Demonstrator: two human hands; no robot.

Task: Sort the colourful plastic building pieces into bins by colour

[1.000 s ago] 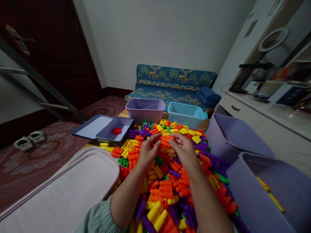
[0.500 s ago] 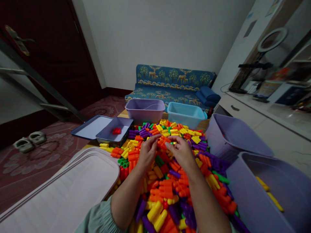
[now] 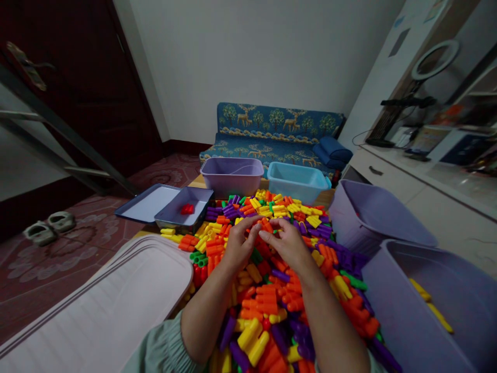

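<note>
My left hand and my right hand meet over the middle of a heap of plastic building blocks. Between their fingertips is an orange building block, largely covered by the fingers. Both hands are closed on it, the thumbs close together on the near side. Tube-shaped pieces in orange, yellow, purple, green and red make up the heap, several of them joined in rows. Just below the hands, more orange pieces lie loose.
Behind the heap stand a purple bin and a light blue bin. On the right are two more purple bins, the nearer holding yellow pieces. An open tin with red pieces and stacked pale lids lie left.
The thumbs have drawn closer together around the orange block, and less of it shows. The hands stay over the same part of the heap.
</note>
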